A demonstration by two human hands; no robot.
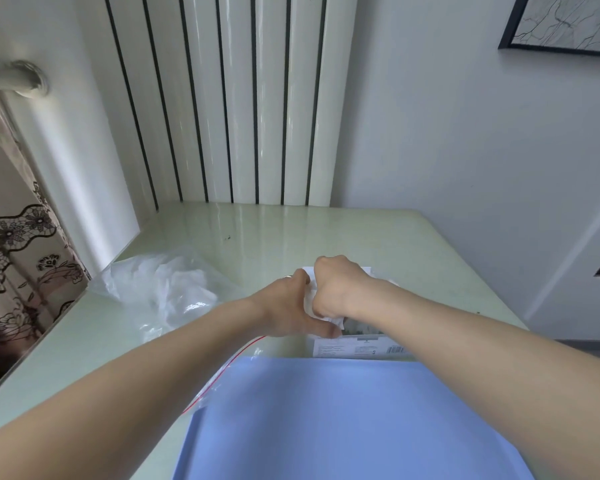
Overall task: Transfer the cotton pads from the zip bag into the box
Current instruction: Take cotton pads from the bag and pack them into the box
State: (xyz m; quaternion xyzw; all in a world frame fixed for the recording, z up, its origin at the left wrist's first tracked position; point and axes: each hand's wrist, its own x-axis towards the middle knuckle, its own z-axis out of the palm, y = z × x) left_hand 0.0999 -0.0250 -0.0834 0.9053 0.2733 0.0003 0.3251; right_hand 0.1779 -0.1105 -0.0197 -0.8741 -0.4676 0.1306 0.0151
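Your two hands meet over the box [357, 342] near the middle of the pale green table [291, 230]. Your right hand [336, 289] is curled into a fist around a wad of white cotton pads [310, 296], which shows only as slivers between the two hands and below the fist. Your left hand [291, 306] lies against that wad from the left, thumb stretched toward the near rim of the box; its fingertips are hidden behind the right hand, so you cannot tell how firmly it grips.

Most of the box is covered by your hands and right forearm. Only its near wall with a printed label, a white far corner and a dark patch of its inside show. How many pads lie in it cannot be made out.

The zip bag [222, 379] with its red strip lies flat on the near left, partly under a blue sheet [343, 420] that runs off the bottom edge. A crumpled clear plastic wrap [160, 285] sits farther left.
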